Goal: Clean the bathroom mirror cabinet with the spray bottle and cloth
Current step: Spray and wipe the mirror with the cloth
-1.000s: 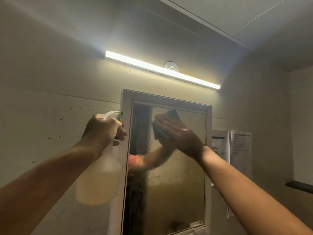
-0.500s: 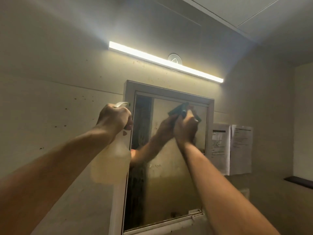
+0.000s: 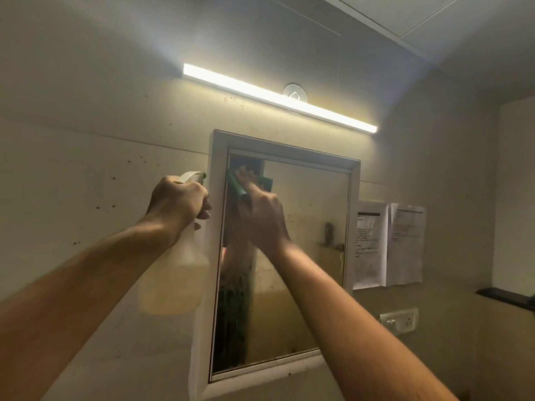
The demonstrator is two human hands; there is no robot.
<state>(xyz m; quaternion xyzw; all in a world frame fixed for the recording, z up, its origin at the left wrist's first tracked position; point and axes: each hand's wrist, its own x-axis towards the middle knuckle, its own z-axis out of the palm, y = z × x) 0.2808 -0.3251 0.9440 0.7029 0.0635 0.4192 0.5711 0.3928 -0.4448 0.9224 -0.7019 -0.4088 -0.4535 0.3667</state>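
A white-framed mirror cabinet (image 3: 354,198) hangs on the wall in the middle of the view. My right hand (image 3: 262,215) presses a green cloth (image 3: 236,186) flat against the upper left part of the glass, fingers stretched out over it. My left hand (image 3: 176,202) grips the neck of a translucent spray bottle (image 3: 176,273) with a white trigger head, held up just left of the cabinet frame. The bottle holds pale yellowish liquid. The mirror reflects my arm and the cloth.
A lit tube lamp (image 3: 278,96) runs above the cabinet. Two printed paper sheets (image 3: 389,244) hang on the wall to the right. Below them is a white wall socket (image 3: 399,319). A dark shelf edge (image 3: 506,296) juts out at far right. The wall left of the cabinet is speckled.
My right hand has swept the cloth from the top right of the glass to the upper left corner. The left hand with the bottle stays beside the frame. The view has tilted down.
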